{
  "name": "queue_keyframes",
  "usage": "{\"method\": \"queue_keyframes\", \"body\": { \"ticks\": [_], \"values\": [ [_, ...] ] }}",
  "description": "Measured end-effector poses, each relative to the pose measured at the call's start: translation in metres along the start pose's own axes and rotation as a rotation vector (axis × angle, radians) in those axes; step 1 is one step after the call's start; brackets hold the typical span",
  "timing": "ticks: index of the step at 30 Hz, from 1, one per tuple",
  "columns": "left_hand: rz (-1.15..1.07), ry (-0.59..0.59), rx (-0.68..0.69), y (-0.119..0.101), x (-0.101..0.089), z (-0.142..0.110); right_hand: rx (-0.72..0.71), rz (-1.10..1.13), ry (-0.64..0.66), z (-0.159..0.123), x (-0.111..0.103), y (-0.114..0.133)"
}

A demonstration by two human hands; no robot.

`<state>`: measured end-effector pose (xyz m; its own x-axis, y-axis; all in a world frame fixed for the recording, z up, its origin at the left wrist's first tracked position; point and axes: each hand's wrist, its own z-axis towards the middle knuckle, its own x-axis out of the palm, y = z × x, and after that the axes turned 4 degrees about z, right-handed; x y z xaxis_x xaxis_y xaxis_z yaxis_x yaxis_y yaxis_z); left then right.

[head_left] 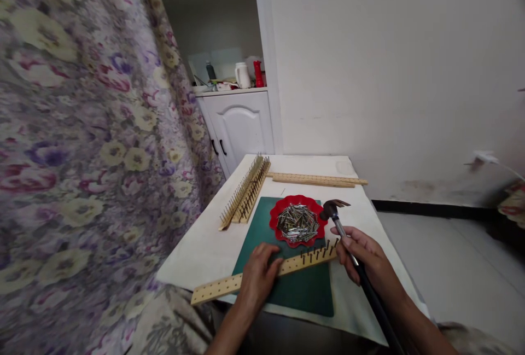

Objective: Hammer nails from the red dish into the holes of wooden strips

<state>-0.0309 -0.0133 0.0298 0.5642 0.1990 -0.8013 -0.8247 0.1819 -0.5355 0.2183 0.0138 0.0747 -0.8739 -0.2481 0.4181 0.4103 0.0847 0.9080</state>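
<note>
My right hand (361,251) is closed around the shaft of a claw hammer (338,222), whose head is raised beside a red scalloped bowl (275,218). Many loose nails (297,222) fill that bowl. Across a green mat (303,292) lies a drilled wooden strip (217,287), tilted up to the right. Nails stand upright in two rows at its right end, while bare holes show along its left part. My left hand (260,273) lies over the strip's middle, its curled fingers and thumb gripping it; the fingertips are partly hidden.
Nail-studded wooden strips (248,191) lie at the back left of the white table (197,251). More strips (315,180) lie along the back. A floral curtain (94,152) hangs on the left, and a white cabinet (241,125) stands behind. A plug (484,156) sits in the right wall.
</note>
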Motion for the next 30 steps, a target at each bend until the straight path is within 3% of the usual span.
{"method": "queue_keyframes", "body": {
  "ticks": [5,7,12,18,25,30],
  "values": [
    [0.113,0.025,0.066,-0.017,0.009,0.058,-0.007,0.014,0.015,0.001,0.000,-0.002],
    [0.278,0.082,0.003,-0.020,0.023,0.083,-0.007,0.014,0.023,0.001,0.000,-0.003],
    [0.382,0.129,-0.087,-0.018,0.049,0.117,-0.005,0.015,0.036,0.003,-0.001,-0.008],
    [0.445,0.165,-0.124,-0.019,0.050,0.118,-0.006,0.013,0.041,0.005,-0.001,-0.009],
    [0.431,0.101,-0.071,-0.020,0.025,0.097,-0.004,-0.015,0.035,0.003,0.001,-0.012],
    [0.123,-0.068,0.014,-0.017,0.003,0.066,-0.004,-0.053,0.040,0.004,0.003,-0.018]
  ]
}}
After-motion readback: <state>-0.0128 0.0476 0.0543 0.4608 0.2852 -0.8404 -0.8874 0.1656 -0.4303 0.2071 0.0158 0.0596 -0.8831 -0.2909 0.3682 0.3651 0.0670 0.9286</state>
